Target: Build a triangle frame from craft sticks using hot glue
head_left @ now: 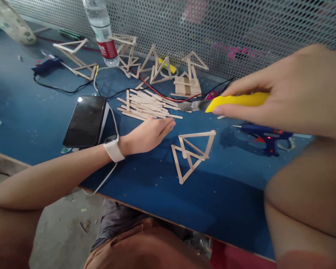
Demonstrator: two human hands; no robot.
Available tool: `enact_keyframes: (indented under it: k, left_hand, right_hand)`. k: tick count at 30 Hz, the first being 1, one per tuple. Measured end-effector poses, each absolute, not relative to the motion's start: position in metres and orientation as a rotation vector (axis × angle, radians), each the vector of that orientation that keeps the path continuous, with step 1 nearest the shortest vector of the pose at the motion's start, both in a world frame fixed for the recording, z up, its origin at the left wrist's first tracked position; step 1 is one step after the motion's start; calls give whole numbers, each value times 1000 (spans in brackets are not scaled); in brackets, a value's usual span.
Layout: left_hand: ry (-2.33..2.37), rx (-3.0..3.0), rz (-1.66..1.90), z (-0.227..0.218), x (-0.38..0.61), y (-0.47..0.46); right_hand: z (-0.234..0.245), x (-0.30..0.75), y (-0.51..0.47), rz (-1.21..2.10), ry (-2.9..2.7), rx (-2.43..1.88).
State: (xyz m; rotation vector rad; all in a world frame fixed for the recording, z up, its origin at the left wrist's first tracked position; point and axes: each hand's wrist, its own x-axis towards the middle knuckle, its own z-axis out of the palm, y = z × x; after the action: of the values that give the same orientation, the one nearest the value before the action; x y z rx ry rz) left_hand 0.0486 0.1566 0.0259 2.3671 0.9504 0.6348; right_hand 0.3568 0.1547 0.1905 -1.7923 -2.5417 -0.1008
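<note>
My right hand (294,93) grips a yellow-handled utility knife (238,100), its grey blade end pointing left over the edge of a pile of wooden craft sticks (147,104). My left hand (149,136), with a white-strapped watch at the wrist, rests low in front of that pile. Its fingers are drawn together at the tips; whether anything is between them I cannot make out. Between my hands, nearer the table's front, lies a frame of joined craft sticks (183,158) forming triangles. A blue glue gun (269,138) with a lit red light sits under my right hand.
Several stick structures (156,69) stand along the perforated metal screen (156,22). A water bottle (103,35) and a second glue gun (48,65) are at the back left. A black phone (85,121) with a white cable lies beside my left wrist. Cords cross the blue table (22,123).
</note>
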Motion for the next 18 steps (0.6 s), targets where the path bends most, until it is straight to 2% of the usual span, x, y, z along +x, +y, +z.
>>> enact_keyframes:
  k: [10, 18]
  left_hand:
    - [927, 2603, 473, 26, 48, 156]
    - [943, 2886, 327, 27, 48, 150]
  right_hand:
    - [193, 319, 148, -206, -2593, -1701]
    - [184, 306, 146, -464, -2596, -1791]
